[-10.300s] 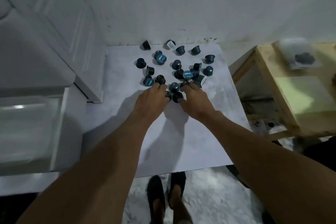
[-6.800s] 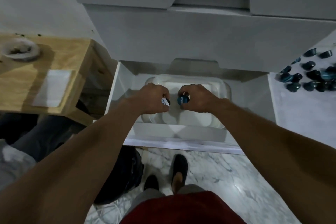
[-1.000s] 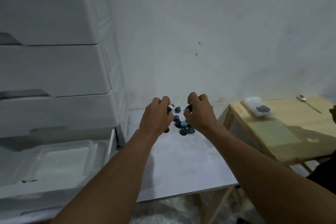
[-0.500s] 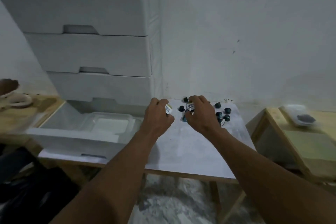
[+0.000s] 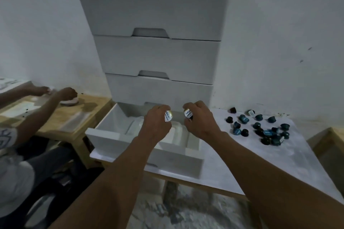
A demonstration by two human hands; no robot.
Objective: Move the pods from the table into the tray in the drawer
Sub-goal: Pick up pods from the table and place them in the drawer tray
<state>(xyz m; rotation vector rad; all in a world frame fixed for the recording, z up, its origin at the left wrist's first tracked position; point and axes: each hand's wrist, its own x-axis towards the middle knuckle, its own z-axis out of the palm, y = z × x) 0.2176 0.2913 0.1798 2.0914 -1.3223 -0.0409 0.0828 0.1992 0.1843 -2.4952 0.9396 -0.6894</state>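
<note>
My left hand (image 5: 157, 123) grips a pod (image 5: 168, 116) whose white printed lid faces me. My right hand (image 5: 200, 121) pinches a second pod (image 5: 188, 113) with a white lid. Both hands hover above the open bottom drawer (image 5: 149, 156), over the clear plastic tray (image 5: 177, 136) inside it. Several dark and teal pods (image 5: 260, 129) lie scattered on the white table (image 5: 242, 163) to the right of the drawer.
A white drawer cabinet (image 5: 156, 46) with shut upper drawers rises behind the open drawer. At the left another person's hands (image 5: 68, 93) work on a wooden table (image 5: 70, 121). A second wooden table edge (image 5: 327, 135) shows at the far right.
Both hands have carried their pods left from the table, now over the open drawer. My view has swung left, so the cabinet is centred and the loose pods lie to the right.
</note>
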